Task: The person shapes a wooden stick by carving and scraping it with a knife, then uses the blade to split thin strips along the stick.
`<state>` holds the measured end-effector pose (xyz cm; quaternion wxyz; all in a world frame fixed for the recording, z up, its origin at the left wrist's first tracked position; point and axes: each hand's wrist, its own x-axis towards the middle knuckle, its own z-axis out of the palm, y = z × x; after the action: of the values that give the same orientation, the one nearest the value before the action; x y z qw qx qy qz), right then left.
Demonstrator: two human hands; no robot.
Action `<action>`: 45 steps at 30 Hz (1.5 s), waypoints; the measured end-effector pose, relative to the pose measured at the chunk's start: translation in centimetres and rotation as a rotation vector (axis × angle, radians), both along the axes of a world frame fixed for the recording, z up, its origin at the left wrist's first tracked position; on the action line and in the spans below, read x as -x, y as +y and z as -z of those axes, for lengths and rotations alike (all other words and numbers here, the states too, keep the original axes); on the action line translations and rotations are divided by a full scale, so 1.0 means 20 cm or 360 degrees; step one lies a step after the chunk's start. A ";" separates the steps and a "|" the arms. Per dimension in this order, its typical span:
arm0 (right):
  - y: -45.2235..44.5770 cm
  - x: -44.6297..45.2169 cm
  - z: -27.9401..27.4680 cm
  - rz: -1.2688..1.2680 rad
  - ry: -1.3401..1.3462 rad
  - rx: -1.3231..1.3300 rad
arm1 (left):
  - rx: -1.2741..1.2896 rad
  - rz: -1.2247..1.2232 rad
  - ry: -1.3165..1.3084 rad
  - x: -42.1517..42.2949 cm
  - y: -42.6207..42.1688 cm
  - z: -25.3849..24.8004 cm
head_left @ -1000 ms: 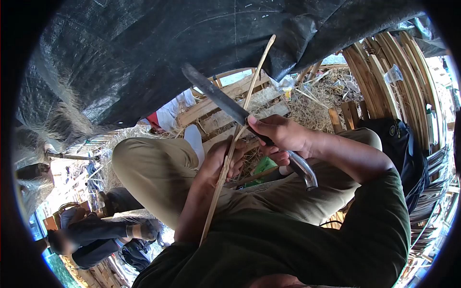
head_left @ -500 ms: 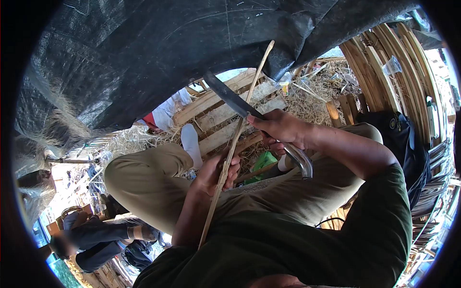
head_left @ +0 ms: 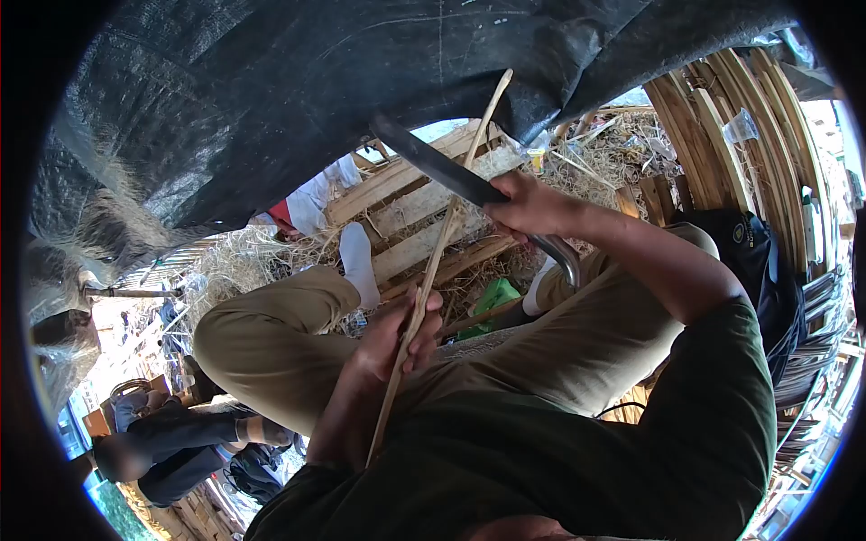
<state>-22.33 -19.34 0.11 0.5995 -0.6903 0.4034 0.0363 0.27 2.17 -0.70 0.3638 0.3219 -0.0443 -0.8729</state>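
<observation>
My left hand is closed around a long thin wooden stick, which slants from my chest up toward the dark tarp. Closed on a machete, my right hand is at the right of the stick. The machete's dark curved blade points up and left and crosses the stick above my left hand. Its bent metal handle end sticks out below my right hand. Whether the edge touches the stick, I cannot tell. A pale, stripped-looking patch shows on the stick near the blade.
A dark tarp hangs low ahead. My legs are bent on both sides, above wooden slats and straw. Stacked planks and a black bag are at the right. Another person is at the lower left.
My right hand and the machete have moved up and away from me, so the blade crosses the stick higher. The handle has swung upward. My left hand has barely shifted.
</observation>
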 end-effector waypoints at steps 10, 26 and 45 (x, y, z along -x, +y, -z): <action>-0.16 -0.03 0.10 0.0117 0.0482 0.0846 | 0.0013 -0.0212 -0.0304 0.05 -0.19 -0.03; 0.23 -0.06 0.11 -0.1128 0.0380 0.3224 | -0.0036 -0.0350 -0.0274 0.03 -0.17 -0.01; 0.15 -0.08 0.12 -0.1067 0.0606 0.3393 | -0.0036 -0.0309 -0.0726 0.09 -0.20 -0.12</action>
<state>-20.78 -16.38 -2.27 -0.4054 -0.9056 0.1080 -0.0626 -1.62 -1.77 1.66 0.4228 0.5176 -0.0845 -0.7391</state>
